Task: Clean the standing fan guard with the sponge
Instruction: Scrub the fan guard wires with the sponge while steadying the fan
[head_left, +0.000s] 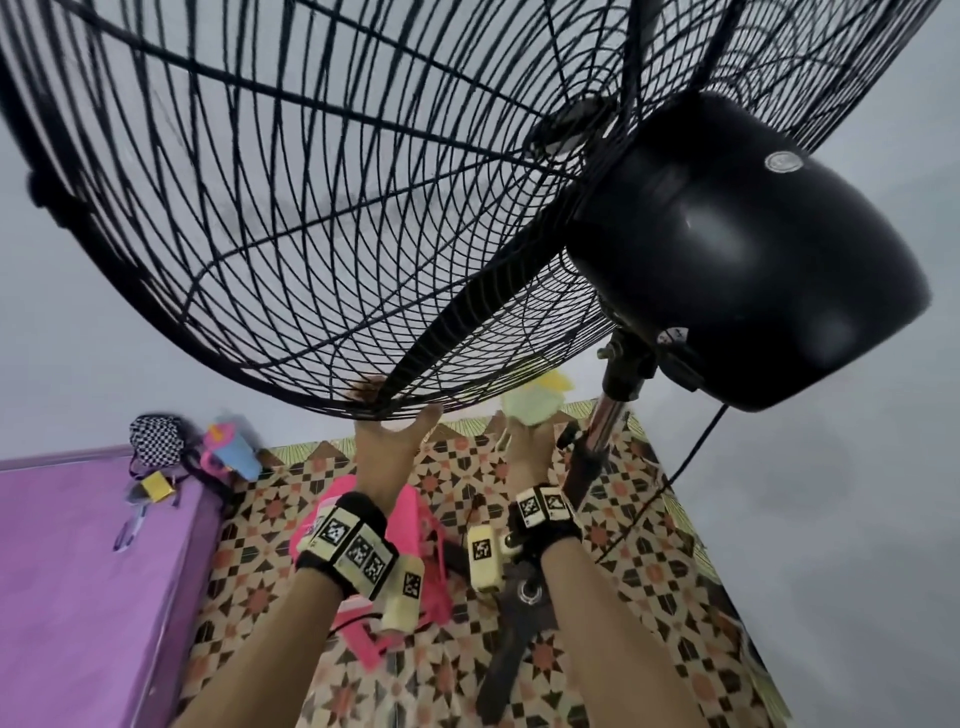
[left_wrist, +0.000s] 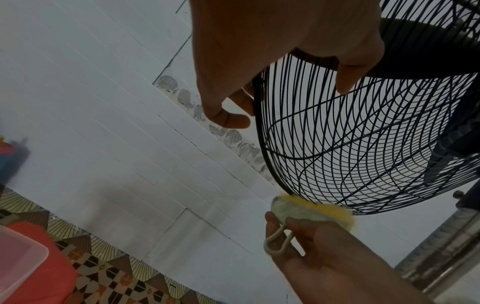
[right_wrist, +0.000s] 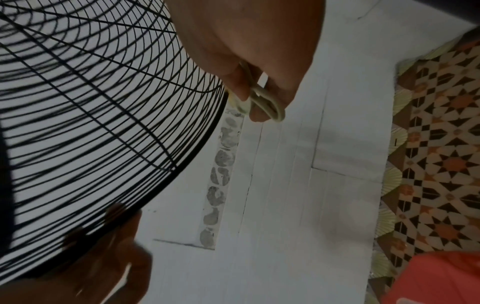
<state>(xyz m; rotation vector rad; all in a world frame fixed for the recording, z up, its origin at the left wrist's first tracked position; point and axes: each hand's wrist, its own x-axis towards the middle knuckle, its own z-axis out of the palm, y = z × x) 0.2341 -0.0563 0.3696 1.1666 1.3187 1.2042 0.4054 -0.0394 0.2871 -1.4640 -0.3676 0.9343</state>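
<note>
1. Sponge (head_left: 535, 402), yellow and pale green, gripped in right hand (head_left: 527, 441), pressed against lower rim of black wire fan guard (head_left: 322, 208).
2. Left hand (head_left: 387, 441) grips guard's bottom rim, fingers curled over it.
3. Motor housing (head_left: 737, 249) sticker: text unreadable.
4. Wristbands carry square coded markers.

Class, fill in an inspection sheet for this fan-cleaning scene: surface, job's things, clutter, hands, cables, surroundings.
Surface: patterned tiled floor.
Job's things: black wire fan guard and motor housing on a metal pole; yellow-green sponge at the guard's lower rim.
Clutter: pink stool, checkered bag, toy.
Hands: left hand grips the guard rim; right hand holds the sponge, its loop by the fingers.
Cables: black cord hangs from the motor.
Surroundings: white wall, purple surface.
</note>
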